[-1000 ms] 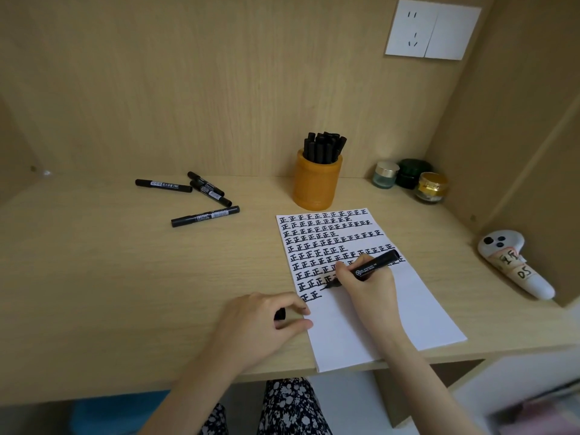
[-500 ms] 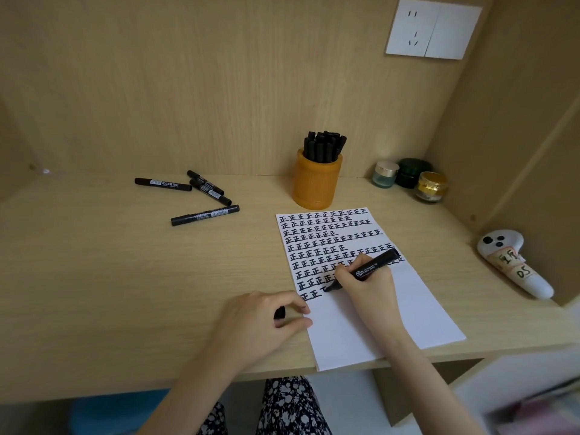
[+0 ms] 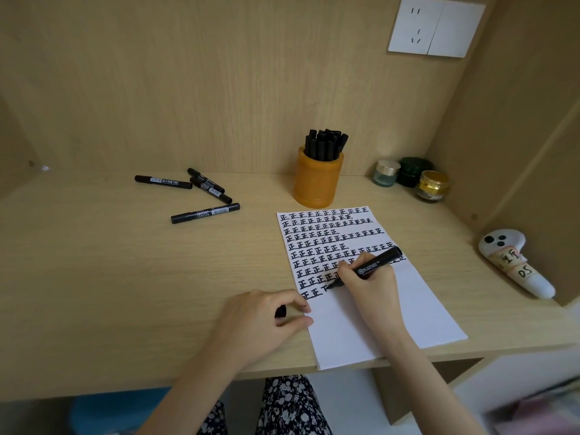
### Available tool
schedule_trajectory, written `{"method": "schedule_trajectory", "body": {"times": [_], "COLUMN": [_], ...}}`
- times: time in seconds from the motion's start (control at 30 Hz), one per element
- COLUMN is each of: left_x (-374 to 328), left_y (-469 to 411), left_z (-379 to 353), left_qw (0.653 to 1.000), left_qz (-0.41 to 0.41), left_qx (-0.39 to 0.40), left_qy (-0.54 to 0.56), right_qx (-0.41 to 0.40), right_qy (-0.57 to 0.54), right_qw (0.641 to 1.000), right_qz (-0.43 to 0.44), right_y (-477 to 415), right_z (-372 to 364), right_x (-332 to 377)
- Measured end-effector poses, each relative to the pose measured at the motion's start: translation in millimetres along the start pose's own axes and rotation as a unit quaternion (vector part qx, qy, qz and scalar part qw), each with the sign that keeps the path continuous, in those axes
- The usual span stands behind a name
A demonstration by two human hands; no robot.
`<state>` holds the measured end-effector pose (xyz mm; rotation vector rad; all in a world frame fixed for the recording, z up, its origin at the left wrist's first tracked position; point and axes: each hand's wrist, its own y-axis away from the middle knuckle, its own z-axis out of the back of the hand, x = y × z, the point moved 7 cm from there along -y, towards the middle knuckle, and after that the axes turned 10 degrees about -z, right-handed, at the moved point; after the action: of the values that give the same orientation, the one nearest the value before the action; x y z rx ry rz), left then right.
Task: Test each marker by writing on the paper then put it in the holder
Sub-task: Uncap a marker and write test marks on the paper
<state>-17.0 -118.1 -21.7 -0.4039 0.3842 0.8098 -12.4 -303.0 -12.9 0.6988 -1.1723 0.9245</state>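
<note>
A white paper (image 3: pixel 392 315) lies on the wooden desk, its upper half filled with rows of black characters. My right hand (image 3: pixel 370 281) grips a black marker (image 3: pixel 373 265) with its tip touching the paper at the lowest written row. My left hand (image 3: pixel 260 321) rests on the desk at the paper's left edge, fingers curled on a small black marker cap (image 3: pixel 281 310). An orange holder (image 3: pixel 317 180) full of black markers stands behind the paper. Several loose black markers (image 3: pixel 204 211) lie on the desk to the left.
Three small jars (image 3: pixel 408 175) sit at the back right corner. A white controller with labels (image 3: pixel 518 262) lies against the right wall. Wooden walls close in the back and right; the paper overhangs the desk's front edge (image 3: pixel 157 384).
The marker tip has shifted slightly along the lowest row, with a new stroke showing there. My left hand stays put with the cap.
</note>
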Motion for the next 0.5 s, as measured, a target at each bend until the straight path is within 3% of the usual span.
{"method": "schedule_trajectory", "body": {"times": [0.5], "left_x": [1.0], "left_y": [-0.3], "left_z": [-0.5], "left_qw": [1.0], "left_qz": [0.0], "left_qx": [-0.002], "left_qy": [0.0], "right_qx": [0.023], "right_qy": [0.001], "right_qw": [1.0], "right_qz": [-0.006], "right_y": [0.2], "right_z": [-4.1], "right_x": [-2.1]}}
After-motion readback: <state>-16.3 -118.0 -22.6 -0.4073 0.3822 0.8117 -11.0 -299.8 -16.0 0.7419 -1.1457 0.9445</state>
